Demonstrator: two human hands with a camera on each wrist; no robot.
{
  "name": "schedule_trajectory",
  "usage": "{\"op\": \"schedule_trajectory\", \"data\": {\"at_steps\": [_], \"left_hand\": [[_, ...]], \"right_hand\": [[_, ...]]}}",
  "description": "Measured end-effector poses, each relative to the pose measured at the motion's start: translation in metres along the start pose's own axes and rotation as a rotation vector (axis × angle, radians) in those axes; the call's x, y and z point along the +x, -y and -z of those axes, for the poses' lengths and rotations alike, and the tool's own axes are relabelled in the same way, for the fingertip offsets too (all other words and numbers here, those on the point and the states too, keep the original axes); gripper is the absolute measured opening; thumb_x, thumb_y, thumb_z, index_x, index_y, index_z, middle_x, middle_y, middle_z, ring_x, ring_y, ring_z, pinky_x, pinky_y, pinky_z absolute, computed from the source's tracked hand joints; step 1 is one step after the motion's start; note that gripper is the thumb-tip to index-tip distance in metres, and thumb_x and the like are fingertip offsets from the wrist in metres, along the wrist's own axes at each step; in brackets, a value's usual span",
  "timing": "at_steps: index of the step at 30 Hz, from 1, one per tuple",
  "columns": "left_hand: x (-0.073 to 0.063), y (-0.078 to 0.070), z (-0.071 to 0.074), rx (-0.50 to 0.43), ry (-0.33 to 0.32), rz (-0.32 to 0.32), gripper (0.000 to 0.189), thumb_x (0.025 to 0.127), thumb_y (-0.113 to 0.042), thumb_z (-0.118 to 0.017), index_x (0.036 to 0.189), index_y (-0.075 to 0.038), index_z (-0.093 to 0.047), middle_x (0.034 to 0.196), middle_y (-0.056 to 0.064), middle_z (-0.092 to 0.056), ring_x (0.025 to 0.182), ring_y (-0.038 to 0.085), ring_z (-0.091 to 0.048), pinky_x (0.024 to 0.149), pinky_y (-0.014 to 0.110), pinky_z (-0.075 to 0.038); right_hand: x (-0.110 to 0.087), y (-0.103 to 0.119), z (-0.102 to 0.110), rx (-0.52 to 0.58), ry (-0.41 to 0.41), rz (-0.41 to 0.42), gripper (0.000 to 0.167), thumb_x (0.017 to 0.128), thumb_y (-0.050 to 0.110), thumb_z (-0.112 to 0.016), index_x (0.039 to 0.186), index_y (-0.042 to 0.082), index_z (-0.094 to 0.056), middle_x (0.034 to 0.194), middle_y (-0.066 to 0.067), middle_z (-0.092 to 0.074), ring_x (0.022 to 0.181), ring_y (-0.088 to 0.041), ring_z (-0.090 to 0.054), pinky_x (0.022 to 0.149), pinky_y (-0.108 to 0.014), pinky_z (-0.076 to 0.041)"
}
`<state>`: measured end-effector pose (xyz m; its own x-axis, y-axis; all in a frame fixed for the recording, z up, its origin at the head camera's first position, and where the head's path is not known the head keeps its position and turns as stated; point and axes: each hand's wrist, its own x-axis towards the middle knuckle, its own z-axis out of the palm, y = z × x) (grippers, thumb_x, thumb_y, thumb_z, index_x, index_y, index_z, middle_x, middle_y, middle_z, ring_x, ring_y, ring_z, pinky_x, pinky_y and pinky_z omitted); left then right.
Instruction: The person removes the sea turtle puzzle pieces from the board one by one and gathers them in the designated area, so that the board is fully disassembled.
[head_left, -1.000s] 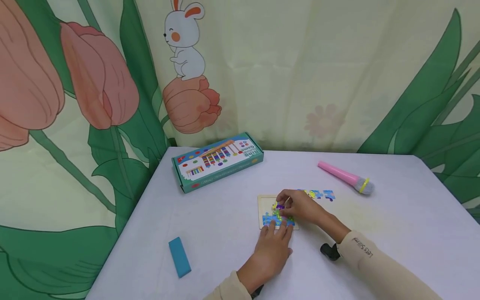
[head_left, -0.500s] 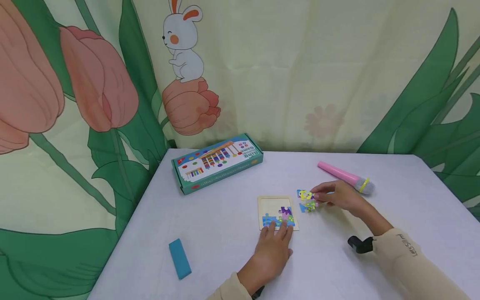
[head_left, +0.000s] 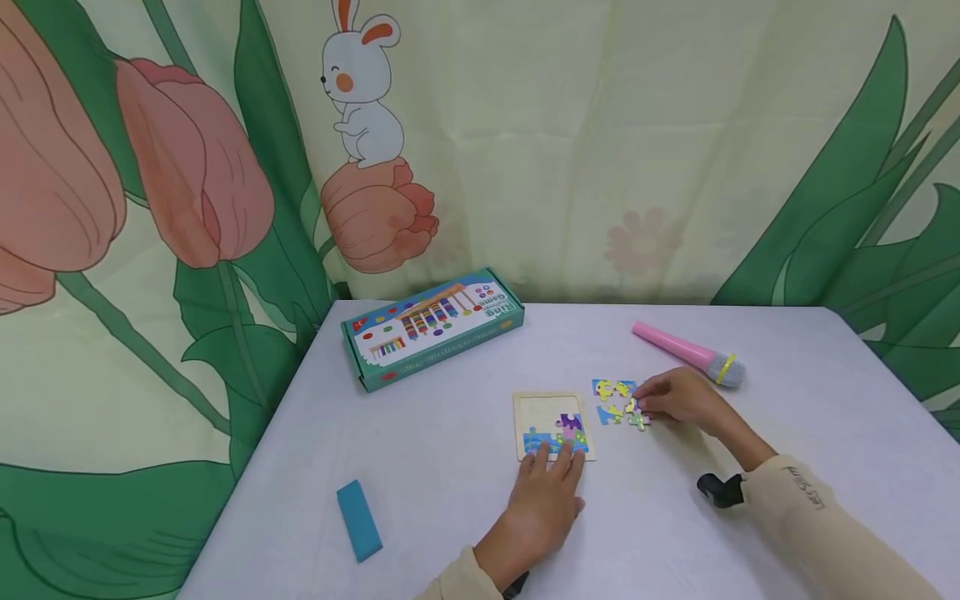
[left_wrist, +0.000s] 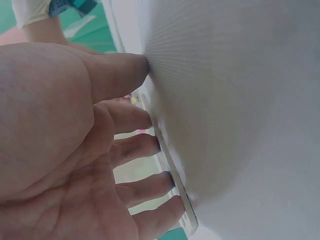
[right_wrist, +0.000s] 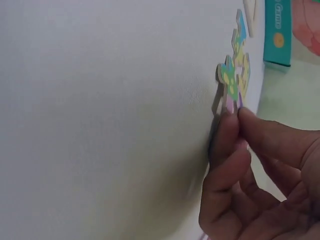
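On the white worktop (head_left: 450,450), the left hand (head_left: 542,508) has extended fingers; the right hand (head_left: 681,397) pinches. The part-filled puzzle tray (head_left: 538,407) meets the left hand at its six o'clock; the pinched puzzle piece (right_wrist: 230,86) is at the tray's three o'clock.

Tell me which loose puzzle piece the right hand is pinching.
The mostly green piece, gripped by the right hand; the other loose pieces, mainly yellow and blue, lie nearer the wooden frame.
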<state>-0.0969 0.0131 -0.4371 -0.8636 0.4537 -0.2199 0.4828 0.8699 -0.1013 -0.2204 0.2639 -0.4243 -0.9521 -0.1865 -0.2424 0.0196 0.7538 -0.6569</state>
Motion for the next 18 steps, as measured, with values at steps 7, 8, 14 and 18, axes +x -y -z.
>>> {"op": "schedule_trajectory", "data": {"at_steps": [7, 8, 14, 18], "left_hand": [[-0.001, -0.002, 0.000, -0.012, -0.012, 0.001, 0.062, 0.103, -0.051, -0.055, 0.159, -0.026, -0.040, 0.162, -0.008, -0.036, 0.147, 0.023, -0.036, 0.115, 0.039, -0.037], [-0.001, -0.002, 0.000, -0.010, -0.012, 0.000, 0.062, 0.104, -0.051, -0.055, 0.159, -0.026, -0.040, 0.162, -0.008, -0.036, 0.147, 0.023, -0.036, 0.115, 0.039, -0.037], [0.001, -0.001, -0.001, -0.001, -0.007, 0.002, 0.063, 0.104, -0.052, -0.054, 0.159, -0.026, -0.039, 0.163, -0.008, -0.035, 0.147, 0.023, -0.036, 0.115, 0.039, -0.037], [0.001, -0.001, -0.001, -0.015, -0.002, 0.002, 0.063, 0.104, -0.052, -0.054, 0.159, -0.026, -0.039, 0.163, -0.008, -0.035, 0.147, 0.023, -0.035, 0.115, 0.040, -0.037]], "right_hand": [[-0.003, 0.012, -0.005, -0.090, -0.033, 0.004, 0.011, 0.091, 0.001, -0.071, 0.100, -0.004, -0.076, 0.093, -0.011, -0.073, 0.080, -0.022, -0.058, 0.068, -0.033, -0.049], [-0.004, 0.012, -0.005, -0.099, -0.044, 0.004, 0.010, 0.091, 0.001, -0.072, 0.098, -0.003, -0.076, 0.091, -0.010, -0.073, 0.080, -0.022, -0.058, 0.069, -0.033, -0.049], [-0.006, 0.019, -0.013, -0.193, -0.124, 0.071, 0.002, 0.089, 0.003, -0.072, 0.091, 0.001, -0.073, 0.082, -0.004, -0.068, 0.077, -0.022, -0.057, 0.068, -0.036, -0.047], [-0.006, 0.029, -0.026, -0.178, -0.110, 0.190, 0.004, 0.092, 0.003, -0.073, 0.096, 0.002, -0.075, 0.086, -0.003, -0.068, 0.077, -0.020, -0.057, 0.066, -0.033, -0.049]]}}
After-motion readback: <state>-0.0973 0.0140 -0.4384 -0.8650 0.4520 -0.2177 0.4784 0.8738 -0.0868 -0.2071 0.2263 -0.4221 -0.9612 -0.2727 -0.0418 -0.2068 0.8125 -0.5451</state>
